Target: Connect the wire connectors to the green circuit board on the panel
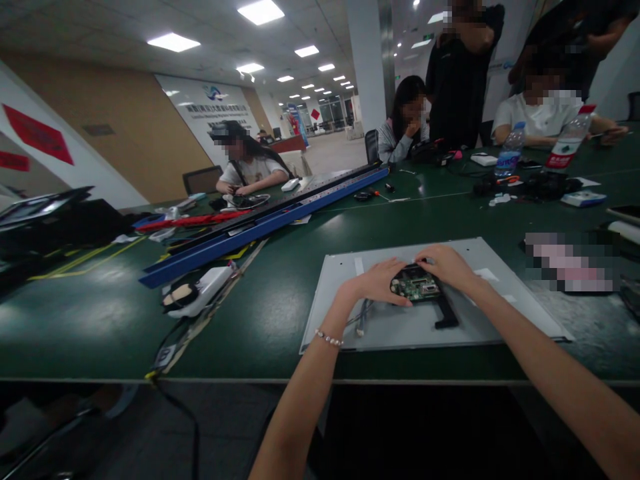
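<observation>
A small green circuit board (417, 285) lies on a grey metal panel (505, 300) that rests flat on the green table. My left hand (377, 281) grips the board's left edge with curled fingers. My right hand (447, 265) curls over its upper right corner. A black flat cable (445, 313) runs from the board toward me, and thin wires (363, 319) trail off beside my left wrist, which wears a bead bracelet.
A long blue and black rail (260, 223) crosses the table diagonally at left, with a white device (200, 291) near its end. Water bottles (510, 153), cables and small boxes lie at the far right. Several people sit or stand along the far side.
</observation>
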Demonstrator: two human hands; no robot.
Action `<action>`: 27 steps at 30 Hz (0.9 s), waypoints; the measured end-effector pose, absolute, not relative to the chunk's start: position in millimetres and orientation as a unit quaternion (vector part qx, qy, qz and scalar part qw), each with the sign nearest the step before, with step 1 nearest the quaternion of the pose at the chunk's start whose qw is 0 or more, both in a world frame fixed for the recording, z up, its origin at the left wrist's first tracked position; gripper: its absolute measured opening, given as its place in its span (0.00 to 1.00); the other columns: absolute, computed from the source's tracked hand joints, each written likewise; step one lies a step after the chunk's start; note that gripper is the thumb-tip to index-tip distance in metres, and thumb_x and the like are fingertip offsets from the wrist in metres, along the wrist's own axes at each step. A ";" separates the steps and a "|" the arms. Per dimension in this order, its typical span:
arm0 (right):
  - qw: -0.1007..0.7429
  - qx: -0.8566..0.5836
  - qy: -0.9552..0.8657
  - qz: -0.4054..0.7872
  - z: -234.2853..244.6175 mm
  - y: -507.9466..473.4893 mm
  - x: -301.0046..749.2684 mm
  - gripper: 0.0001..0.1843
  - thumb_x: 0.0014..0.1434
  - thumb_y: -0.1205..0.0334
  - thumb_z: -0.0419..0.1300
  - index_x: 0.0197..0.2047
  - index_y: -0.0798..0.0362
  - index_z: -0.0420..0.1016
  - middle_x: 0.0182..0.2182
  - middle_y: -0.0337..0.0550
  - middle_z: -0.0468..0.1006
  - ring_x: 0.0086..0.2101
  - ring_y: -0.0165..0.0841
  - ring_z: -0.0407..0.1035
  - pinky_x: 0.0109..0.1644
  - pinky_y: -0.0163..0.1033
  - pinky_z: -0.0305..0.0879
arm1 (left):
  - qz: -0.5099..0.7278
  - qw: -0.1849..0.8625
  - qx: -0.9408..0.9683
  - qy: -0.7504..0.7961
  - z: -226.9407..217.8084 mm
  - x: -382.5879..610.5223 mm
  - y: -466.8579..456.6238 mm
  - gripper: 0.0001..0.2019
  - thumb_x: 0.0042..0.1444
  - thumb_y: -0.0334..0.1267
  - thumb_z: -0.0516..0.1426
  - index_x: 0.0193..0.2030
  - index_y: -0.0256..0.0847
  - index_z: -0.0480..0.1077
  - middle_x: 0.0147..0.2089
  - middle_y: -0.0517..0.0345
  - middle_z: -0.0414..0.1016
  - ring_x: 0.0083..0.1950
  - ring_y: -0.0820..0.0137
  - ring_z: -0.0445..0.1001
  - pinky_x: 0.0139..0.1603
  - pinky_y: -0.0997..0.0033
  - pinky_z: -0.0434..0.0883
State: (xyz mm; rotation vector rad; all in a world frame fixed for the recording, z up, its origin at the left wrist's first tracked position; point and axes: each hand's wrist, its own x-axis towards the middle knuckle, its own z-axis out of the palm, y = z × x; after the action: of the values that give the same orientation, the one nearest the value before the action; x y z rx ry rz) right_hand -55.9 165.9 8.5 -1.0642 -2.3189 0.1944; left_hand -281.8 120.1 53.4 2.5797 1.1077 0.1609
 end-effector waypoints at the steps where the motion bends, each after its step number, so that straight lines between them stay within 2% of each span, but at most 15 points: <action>1: 0.289 -0.398 -0.867 0.075 7.9 166.7 -55.5 0.08 0.58 0.68 0.60 0.37 0.50 0.81 0.38 0.45 0.82 0.40 0.40 0.74 0.48 0.45 0.68 | 0.054 0.167 0.902 0.394 52.4 -282.2 120.2 0.46 0.44 0.58 0.64 0.67 0.39 0.55 0.68 0.40 0.57 0.70 0.52 0.51 0.68 0.50 0.53; 12: 0.299 -0.386 -0.866 0.111 -2.5 173.7 -56.0 0.09 0.57 0.68 0.61 0.38 0.49 0.81 0.37 0.44 0.82 0.40 0.40 0.75 0.48 0.46 0.68 | 0.069 0.194 0.897 0.390 50.4 -282.0 122.5 0.48 0.44 0.53 0.65 0.69 0.38 0.52 0.69 0.40 0.55 0.72 0.51 0.48 0.68 0.49 0.52; 19: 0.294 -0.383 -0.869 0.111 -2.1 173.3 -56.1 0.09 0.58 0.69 0.60 0.38 0.50 0.81 0.38 0.44 0.82 0.40 0.40 0.75 0.49 0.45 0.67 | 0.054 0.203 0.895 0.395 52.5 -282.4 121.5 0.50 0.46 0.54 0.64 0.71 0.37 0.47 0.71 0.39 0.50 0.73 0.52 0.43 0.69 0.48 0.49; 23: 0.296 -0.379 -0.869 0.115 -0.9 172.0 -56.5 0.10 0.59 0.69 0.59 0.38 0.50 0.81 0.39 0.44 0.82 0.41 0.40 0.75 0.49 0.46 0.68 | 0.055 0.205 0.892 0.399 54.9 -281.7 118.4 0.50 0.45 0.54 0.65 0.71 0.41 0.47 0.71 0.41 0.50 0.73 0.52 0.43 0.69 0.48 0.49; 27: 0.301 -0.380 -0.867 0.118 0.1 170.0 -57.9 0.09 0.59 0.67 0.59 0.38 0.50 0.81 0.39 0.45 0.82 0.41 0.41 0.75 0.48 0.46 0.68 | 0.048 0.199 0.890 0.407 61.9 -282.5 116.7 0.49 0.48 0.56 0.63 0.71 0.39 0.47 0.72 0.41 0.48 0.73 0.54 0.43 0.69 0.51 0.50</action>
State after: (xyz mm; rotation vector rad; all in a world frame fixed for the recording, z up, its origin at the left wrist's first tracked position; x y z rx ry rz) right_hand -57.9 170.0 0.1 -1.0074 -2.2998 0.3137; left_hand -282.5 116.7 61.9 2.4888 1.1394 0.1338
